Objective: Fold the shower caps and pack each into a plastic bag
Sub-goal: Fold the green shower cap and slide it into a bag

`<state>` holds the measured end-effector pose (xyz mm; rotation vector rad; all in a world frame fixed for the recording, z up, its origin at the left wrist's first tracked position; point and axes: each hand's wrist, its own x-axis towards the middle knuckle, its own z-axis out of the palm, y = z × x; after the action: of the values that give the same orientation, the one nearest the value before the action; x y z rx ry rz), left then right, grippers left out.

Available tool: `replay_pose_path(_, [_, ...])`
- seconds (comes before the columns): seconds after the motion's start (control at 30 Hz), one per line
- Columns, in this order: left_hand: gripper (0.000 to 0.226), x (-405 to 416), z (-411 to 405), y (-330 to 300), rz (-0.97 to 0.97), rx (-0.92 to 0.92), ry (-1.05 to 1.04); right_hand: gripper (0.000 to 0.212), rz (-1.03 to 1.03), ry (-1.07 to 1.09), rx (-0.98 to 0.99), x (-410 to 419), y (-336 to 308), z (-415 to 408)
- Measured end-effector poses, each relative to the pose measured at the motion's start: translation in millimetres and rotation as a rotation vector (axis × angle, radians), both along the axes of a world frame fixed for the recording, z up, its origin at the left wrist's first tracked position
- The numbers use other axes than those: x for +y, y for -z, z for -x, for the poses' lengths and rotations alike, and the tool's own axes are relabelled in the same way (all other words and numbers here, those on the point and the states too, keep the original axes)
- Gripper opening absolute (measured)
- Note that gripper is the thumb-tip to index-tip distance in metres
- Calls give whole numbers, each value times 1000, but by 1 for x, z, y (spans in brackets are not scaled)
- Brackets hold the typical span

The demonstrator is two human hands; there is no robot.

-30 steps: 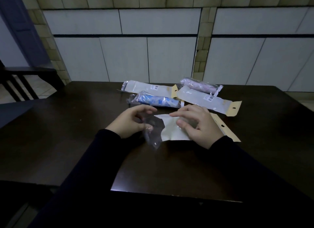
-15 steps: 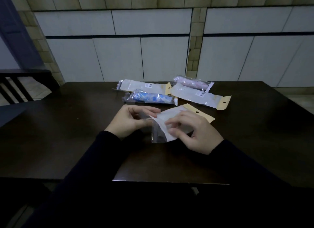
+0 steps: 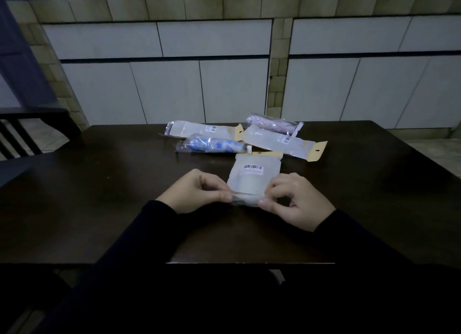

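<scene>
Both hands pinch the near edge of a thin plastic bag lying on the dark bench, its barcode up and card header pointing away: the left hand clamps the left corner and the right hand the right corner, thumb against fingertips. The film looks light, floppy and slippery, so it is probably best held at the corners near its mouth. Just beyond lie a bagged blue cap, a bagged pink cap and two flat bags, close but not in the way.
</scene>
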<state>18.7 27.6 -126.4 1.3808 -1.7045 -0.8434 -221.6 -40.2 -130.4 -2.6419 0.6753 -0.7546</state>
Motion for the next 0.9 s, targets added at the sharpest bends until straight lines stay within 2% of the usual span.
replay_pose_path(0.07, [17, -2, 4, -1, -50, 1, -28, 32, -109, 46, 36, -1, 0, 4])
replay_pose_path(0.17, [19, -6, 10, -3, -75, 34, -89, 45, -9, 142, 60, 1, 3, 4])
replay_pose_path(0.2, [22, -6, 12, -3, -74, 30, -117, 43, -10, 170, 39, 1, 5, 3])
replay_pose_path(0.3, [25, -8, 16, -2, -63, -3, -200, 31, -253, 268, -49, -6, 7, 3])
replay_pose_path(0.4, [26, -11, 18, 2, -38, -65, -288, 31, -373, 356, 12, -12, 8, 3])
replay_pose_path(0.5, [27, -13, 24, 4, 1, -176, -338, 31, -294, 422, 54, -10, 6, -2])
replay_pose_path(0.63, [27, -8, 22, 1, -53, -79, -248, 33, -285, 503, 32, -10, 5, -1])
replay_pose_path(0.83, [17, -22, 24, 1, -152, -377, -304, 29, -157, 604, 142, -10, 4, -6])
replay_pose_path(0.9, [21, -24, 28, -3, -144, -363, -330, 29, -134, 653, 160, -9, 3, -8])
